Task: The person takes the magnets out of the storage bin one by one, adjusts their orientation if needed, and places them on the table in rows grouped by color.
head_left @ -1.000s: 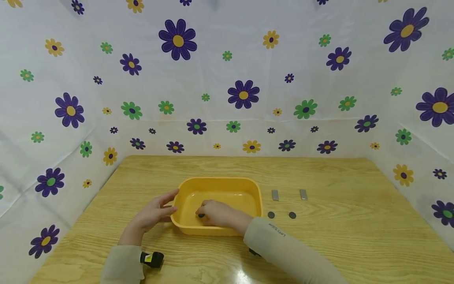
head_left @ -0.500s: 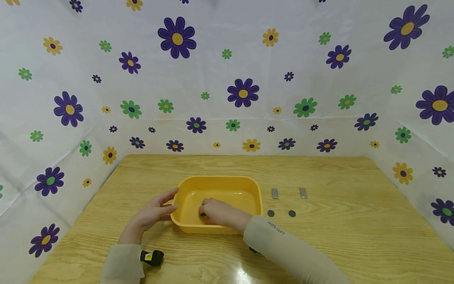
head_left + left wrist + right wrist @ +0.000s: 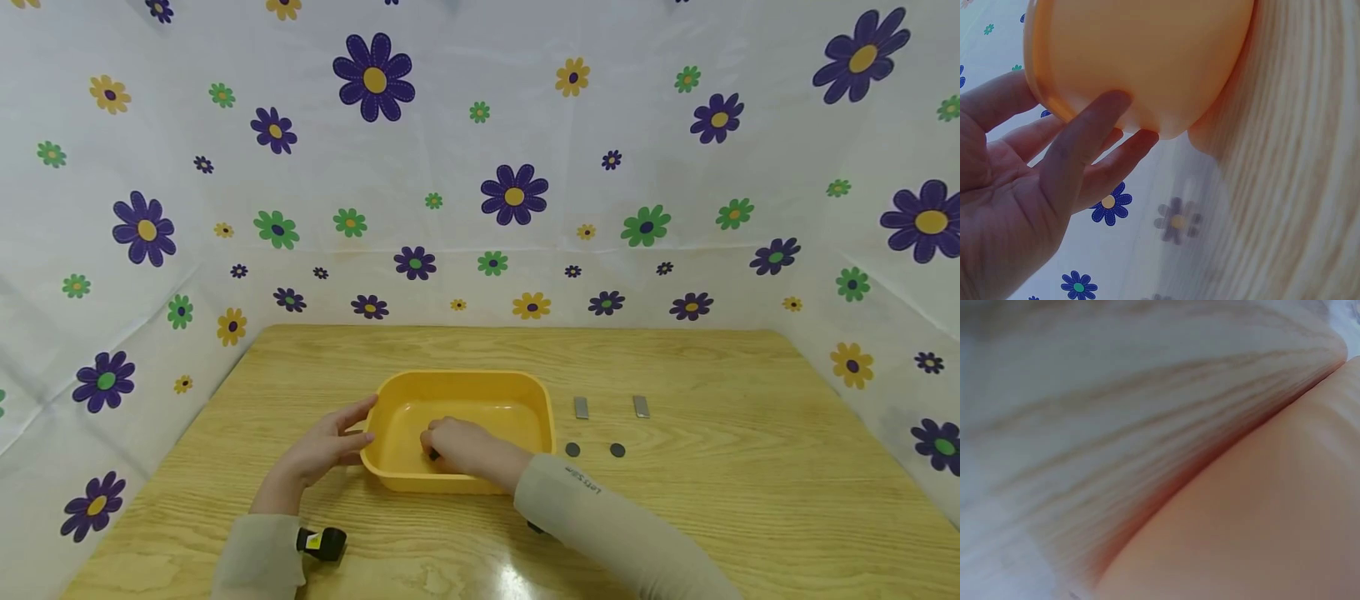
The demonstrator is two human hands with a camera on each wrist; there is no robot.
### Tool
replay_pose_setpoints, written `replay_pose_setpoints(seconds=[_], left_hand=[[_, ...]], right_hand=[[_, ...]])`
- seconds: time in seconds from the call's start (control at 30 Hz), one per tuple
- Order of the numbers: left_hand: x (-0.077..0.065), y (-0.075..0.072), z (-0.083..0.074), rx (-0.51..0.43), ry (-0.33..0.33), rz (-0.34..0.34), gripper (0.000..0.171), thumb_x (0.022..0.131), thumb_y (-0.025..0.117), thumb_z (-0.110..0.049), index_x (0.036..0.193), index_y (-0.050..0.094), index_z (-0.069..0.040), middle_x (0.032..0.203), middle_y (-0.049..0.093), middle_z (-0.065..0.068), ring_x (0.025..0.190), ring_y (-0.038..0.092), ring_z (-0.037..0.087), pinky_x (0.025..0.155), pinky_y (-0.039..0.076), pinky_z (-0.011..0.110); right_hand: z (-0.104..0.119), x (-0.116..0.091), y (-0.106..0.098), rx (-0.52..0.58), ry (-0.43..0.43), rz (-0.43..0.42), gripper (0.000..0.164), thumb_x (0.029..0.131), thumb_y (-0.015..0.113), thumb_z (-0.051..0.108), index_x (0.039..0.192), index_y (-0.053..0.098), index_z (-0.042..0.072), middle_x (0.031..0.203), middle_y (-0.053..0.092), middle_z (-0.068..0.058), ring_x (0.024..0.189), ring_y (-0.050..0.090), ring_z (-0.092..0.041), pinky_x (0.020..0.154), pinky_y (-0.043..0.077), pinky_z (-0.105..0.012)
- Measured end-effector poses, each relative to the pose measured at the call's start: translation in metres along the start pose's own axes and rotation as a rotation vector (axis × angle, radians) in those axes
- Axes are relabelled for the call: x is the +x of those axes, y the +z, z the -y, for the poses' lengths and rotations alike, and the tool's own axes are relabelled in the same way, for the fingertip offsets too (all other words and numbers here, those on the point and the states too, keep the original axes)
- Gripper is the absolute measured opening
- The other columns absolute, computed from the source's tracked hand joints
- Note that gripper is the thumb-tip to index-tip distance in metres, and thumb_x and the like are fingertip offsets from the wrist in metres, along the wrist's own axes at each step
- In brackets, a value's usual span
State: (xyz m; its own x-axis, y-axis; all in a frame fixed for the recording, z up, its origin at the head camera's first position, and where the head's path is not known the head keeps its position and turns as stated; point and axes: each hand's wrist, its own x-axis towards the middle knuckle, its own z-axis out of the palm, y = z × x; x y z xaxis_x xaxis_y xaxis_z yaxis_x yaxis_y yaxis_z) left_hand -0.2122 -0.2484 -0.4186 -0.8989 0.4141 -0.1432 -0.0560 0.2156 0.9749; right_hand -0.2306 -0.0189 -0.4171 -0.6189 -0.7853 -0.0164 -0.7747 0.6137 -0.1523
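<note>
In the head view a yellow plastic basin [image 3: 455, 483] stands on the wooden table. My left hand [image 3: 326, 450] is at its left end, with fairly straight fingers touching the rim and outer wall. The left wrist view shows that thumb [image 3: 1088, 134] against the outside of the basin. Reaching over the near right side, my right hand [image 3: 467, 446] is down inside the basin. Its curled fingers pinch a small black disc [image 3: 433, 454], mostly hidden by the hand. The right wrist view has only the basin's outer wall [image 3: 1254, 519] and the table, no hand.
Right of the basin lie two grey rectangular pieces [image 3: 581, 407], with two black discs [image 3: 573, 450] nearer the front. A flower-patterned white cloth [image 3: 450, 125] closes off the back and sides of the table [image 3: 720, 500].
My right hand has shifted slightly rightward inside the basin, and the disc has turned in its fingers, showing less of its round face. The left hand stays put on the basin.
</note>
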Motion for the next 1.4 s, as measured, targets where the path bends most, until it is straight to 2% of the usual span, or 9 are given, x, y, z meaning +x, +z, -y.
replay_pose_setpoints(seconds=[0.17,0.33,0.73,0.87,0.93,1.03,1.1,1.27,1.4], left_hand=[[0.001,-0.001,0.000,0.001,-0.003,0.002,0.062,0.090,0.050,-0.009,0.142,0.016,-0.008,0.145,0.005,0.019,0.125,0.023,0.040,0.082,0.046,0.039],[0.001,-0.001,0.001,-0.013,0.002,0.007,0.062,0.090,0.049,-0.007,0.142,0.015,-0.007,0.145,0.004,0.020,0.124,0.024,0.040,0.082,0.046,0.040],[0.002,-0.002,0.001,-0.016,0.012,0.008,0.061,0.090,0.048,-0.006,0.142,0.015,-0.006,0.145,0.005,0.021,0.121,0.030,0.041,0.082,0.046,0.040],[0.002,-0.002,0.001,-0.015,0.012,0.015,0.061,0.090,0.048,-0.006,0.142,0.015,-0.006,0.145,0.005,0.021,0.120,0.032,0.041,0.082,0.046,0.040],[0.002,-0.002,0.001,-0.013,0.013,0.016,0.061,0.090,0.048,-0.005,0.142,0.015,-0.006,0.145,0.005,0.021,0.120,0.032,0.041,0.082,0.046,0.040],[0.001,-0.002,0.001,-0.011,0.013,0.015,0.061,0.090,0.048,-0.005,0.142,0.015,-0.007,0.145,0.004,0.021,0.120,0.033,0.040,0.082,0.046,0.040],[0.001,-0.002,0.001,-0.005,0.011,0.012,0.061,0.090,0.048,-0.006,0.142,0.016,-0.007,0.145,0.004,0.021,0.119,0.035,0.040,0.081,0.046,0.040],[0.000,-0.001,0.000,0.003,0.002,0.003,0.062,0.090,0.050,-0.007,0.142,0.016,-0.008,0.145,0.005,0.020,0.121,0.032,0.040,0.081,0.047,0.039],[0.001,-0.001,0.000,0.000,0.001,0.001,0.063,0.089,0.052,-0.009,0.142,0.017,-0.008,0.145,0.006,0.020,0.124,0.025,0.040,0.082,0.046,0.039]], right_hand=[[0.001,-0.001,-0.001,0.004,0.038,-0.004,0.017,0.079,0.064,0.007,0.095,0.064,0.013,0.085,0.056,0.000,0.076,0.055,-0.010,0.061,0.044,-0.016],[0.001,-0.001,-0.001,0.035,0.063,-0.006,0.014,0.078,0.063,0.006,0.090,0.067,0.013,0.080,0.054,0.002,0.073,0.053,-0.009,0.059,0.042,-0.015],[0.000,0.000,-0.001,0.011,0.122,-0.007,0.007,0.079,0.063,0.009,0.086,0.065,0.011,0.077,0.052,0.002,0.071,0.052,-0.010,0.058,0.042,-0.017],[0.000,-0.001,-0.002,-0.007,0.108,-0.024,0.003,0.079,0.062,0.009,0.077,0.062,0.011,0.072,0.049,0.003,0.065,0.048,-0.009,0.054,0.038,-0.017],[-0.001,-0.002,-0.003,0.003,0.101,-0.044,0.010,0.079,0.062,0.009,0.070,0.056,0.011,0.066,0.045,0.003,0.060,0.041,-0.008,0.052,0.034,-0.018],[-0.002,-0.002,-0.005,0.077,0.108,-0.079,0.020,0.079,0.061,0.009,0.064,0.048,0.011,0.059,0.040,0.003,0.054,0.033,-0.009,0.049,0.027,-0.018],[-0.002,-0.003,-0.007,0.148,0.119,-0.107,0.020,0.080,0.061,0.010,0.065,0.048,0.010,0.056,0.041,0.004,0.052,0.032,-0.009,0.049,0.027,-0.018],[-0.001,-0.003,-0.013,0.292,0.149,-0.156,0.009,0.080,0.063,0.012,0.076,0.059,0.006,0.065,0.054,0.002,0.055,0.043,-0.007,0.052,0.037,-0.015],[-0.002,-0.004,-0.017,0.396,0.149,-0.195,0.007,0.079,0.064,0.009,0.082,0.061,0.004,0.073,0.060,0.000,0.063,0.053,-0.006,0.057,0.043,-0.015]])
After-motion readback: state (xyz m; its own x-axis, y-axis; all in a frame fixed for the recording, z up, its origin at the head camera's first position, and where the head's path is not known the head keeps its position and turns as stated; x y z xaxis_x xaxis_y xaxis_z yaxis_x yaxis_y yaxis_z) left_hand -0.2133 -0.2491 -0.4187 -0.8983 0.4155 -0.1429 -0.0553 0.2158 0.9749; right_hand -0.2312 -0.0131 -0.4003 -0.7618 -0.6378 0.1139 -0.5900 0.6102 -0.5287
